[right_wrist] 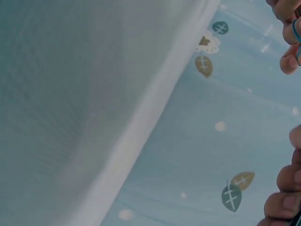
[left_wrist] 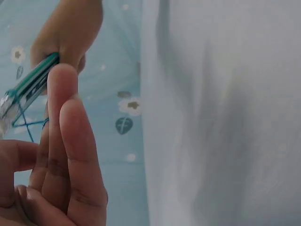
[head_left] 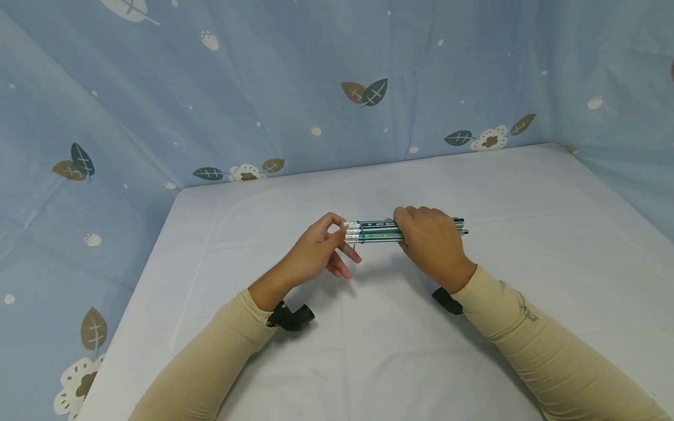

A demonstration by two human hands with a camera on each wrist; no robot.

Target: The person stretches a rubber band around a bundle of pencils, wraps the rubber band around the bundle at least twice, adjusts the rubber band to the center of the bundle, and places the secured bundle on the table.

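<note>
Above the table, my right hand [head_left: 432,242] grips a bundle of slim green and dark blue pencils [head_left: 381,231] with silver and white ends. The pencils lie level, their dark far ends poking out past that hand. A thin blue rubber band [left_wrist: 27,124] goes round the bundle near the silver ends; part of it is stretched and crossed toward the fingers of my left hand [head_left: 316,248]. Thumb and index finger of the left hand pinch at the band by the pencil ends, while its other fingers extend. In the right wrist view, both hands show only at the right edge.
A white cloth covers the table [head_left: 295,374]. Behind it and on the left hangs a blue curtain [head_left: 295,76] with leaf and flower prints. Black wrist mounts [head_left: 291,317] sit at both sleeve cuffs, low over the cloth.
</note>
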